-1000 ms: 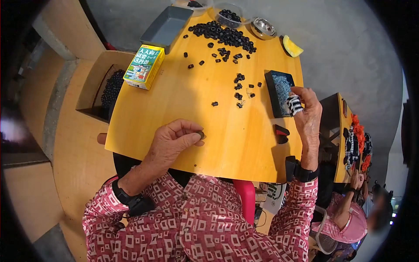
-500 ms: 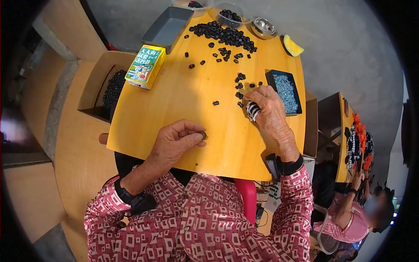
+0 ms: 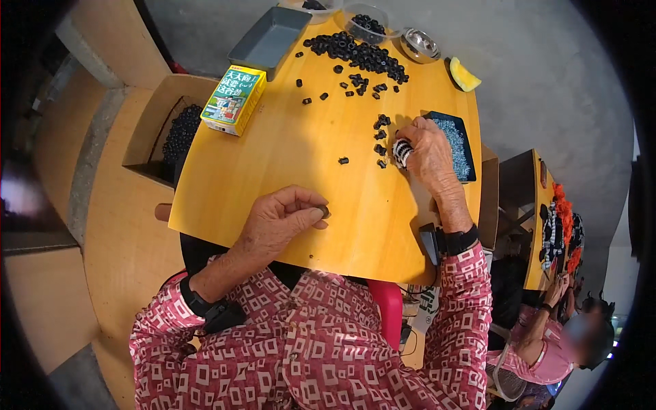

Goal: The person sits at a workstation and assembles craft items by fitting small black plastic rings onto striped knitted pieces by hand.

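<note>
My left hand [image 3: 277, 222] is closed in a pinch above the near part of the yellow table. Between thumb and forefinger it holds a small dark round piece [image 3: 322, 211]. My right hand [image 3: 430, 157] is bent over the table at the left edge of a black tray [image 3: 471, 174] of small silvery pieces [image 3: 452, 140]. A black-and-white striped band [image 3: 402, 153] covers one of its fingers. Its fingertips are drawn together, and whatever they hold is hidden. Just left of them lie several small black cylindrical parts [image 3: 380, 135], with a single black part [image 3: 344, 160] farther left.
A heap of black parts [image 3: 359, 55] lies at the far side, before a clear tub [image 3: 345, 17] and a metal bowl [image 3: 419, 45]. A grey tray [image 3: 268, 41] and a yellow-green carton [image 3: 234, 100] stand far left. A yellow wedge [image 3: 465, 75] sits at the right edge.
My right hand has shifted right, closer to the tray, and now covers the spot where two loose black parts lay. My left hand keeps its pinch. The whole view has shifted slightly.
</note>
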{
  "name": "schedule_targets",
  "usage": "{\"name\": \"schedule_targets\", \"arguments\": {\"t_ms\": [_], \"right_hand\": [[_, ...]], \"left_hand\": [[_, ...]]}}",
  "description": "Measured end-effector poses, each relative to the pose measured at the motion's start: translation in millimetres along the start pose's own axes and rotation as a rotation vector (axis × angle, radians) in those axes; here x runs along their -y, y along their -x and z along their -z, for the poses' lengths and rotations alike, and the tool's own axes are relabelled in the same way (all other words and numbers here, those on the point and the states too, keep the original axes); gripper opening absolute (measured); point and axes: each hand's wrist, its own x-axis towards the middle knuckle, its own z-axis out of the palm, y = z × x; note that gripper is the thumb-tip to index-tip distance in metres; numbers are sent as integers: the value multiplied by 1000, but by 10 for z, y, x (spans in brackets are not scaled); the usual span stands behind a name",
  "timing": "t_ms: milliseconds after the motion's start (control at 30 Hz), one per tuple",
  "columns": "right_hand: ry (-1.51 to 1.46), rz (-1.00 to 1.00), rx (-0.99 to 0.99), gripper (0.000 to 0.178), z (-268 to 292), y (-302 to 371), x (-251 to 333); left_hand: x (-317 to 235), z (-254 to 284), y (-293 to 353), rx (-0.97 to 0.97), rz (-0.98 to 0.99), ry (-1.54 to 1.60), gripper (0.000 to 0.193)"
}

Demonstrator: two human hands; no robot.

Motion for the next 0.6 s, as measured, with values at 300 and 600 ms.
{"name": "schedule_targets", "arguments": {"t_ms": [300, 600], "right_hand": [[-79, 3, -4, 16, 2, 15, 19], [-236, -71, -54, 19, 33, -22, 14]], "left_hand": [[-17, -3, 0, 13, -2, -50, 19], [9, 12, 8, 19, -23, -23, 19]]}}
